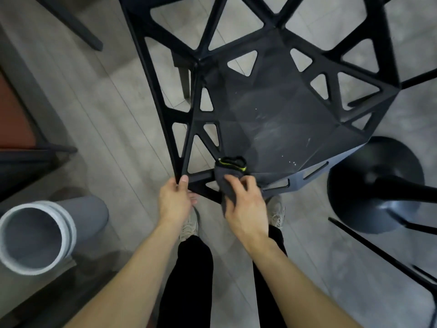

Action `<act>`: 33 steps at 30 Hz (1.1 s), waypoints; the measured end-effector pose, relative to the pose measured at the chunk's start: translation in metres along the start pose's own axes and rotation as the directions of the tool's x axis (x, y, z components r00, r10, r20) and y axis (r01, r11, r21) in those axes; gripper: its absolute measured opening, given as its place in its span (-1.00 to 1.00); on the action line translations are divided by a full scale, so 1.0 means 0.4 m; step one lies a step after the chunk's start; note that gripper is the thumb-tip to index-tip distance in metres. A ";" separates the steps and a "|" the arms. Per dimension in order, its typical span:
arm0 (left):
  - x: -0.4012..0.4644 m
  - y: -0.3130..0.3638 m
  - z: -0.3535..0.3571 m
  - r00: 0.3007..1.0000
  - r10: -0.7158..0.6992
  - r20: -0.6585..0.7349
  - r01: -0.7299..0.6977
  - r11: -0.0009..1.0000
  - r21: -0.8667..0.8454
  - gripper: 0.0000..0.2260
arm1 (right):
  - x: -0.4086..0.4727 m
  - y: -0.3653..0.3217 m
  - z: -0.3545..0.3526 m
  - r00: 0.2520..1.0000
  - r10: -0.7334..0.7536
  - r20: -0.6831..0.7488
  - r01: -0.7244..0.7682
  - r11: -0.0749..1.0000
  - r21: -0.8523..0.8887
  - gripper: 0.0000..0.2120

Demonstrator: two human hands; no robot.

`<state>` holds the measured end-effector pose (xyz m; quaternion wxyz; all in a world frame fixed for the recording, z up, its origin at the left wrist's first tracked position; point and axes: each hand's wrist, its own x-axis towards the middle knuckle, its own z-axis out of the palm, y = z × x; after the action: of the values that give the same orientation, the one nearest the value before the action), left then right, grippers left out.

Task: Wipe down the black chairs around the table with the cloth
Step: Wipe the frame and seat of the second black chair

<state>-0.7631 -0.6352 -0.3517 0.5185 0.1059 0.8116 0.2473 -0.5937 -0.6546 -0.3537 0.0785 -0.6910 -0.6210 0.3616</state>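
Note:
A black chair (279,114) with triangular cut-outs fills the upper middle of the head view; its seat shows pale smears and specks. My left hand (175,200) grips the near left corner of the chair's frame. My right hand (243,204) presses a dark grey cloth (230,172) with a yellow-green edge against the front rim of the seat. Part of the cloth hangs under my palm.
A grey cylindrical bin (40,235) stands at the lower left. A round black table base (376,183) sits at the right, with thin black chair legs (383,256) beside it. Another dark chair leg (78,29) crosses the upper left. My shoes stand on a grey plank floor (106,129).

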 end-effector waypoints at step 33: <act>-0.135 0.531 0.474 0.858 0.340 0.384 -0.372 0.928 0.010 -0.52 | 0.401 0.064 -0.743 0.942 0.254 -0.219 -0.168 0.922 0.348 -0.80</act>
<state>-0.5876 -0.4214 -0.2649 0.6046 0.3213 0.6730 0.2799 -0.4012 -0.4120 -0.2168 0.2318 -0.7734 -0.4586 0.3713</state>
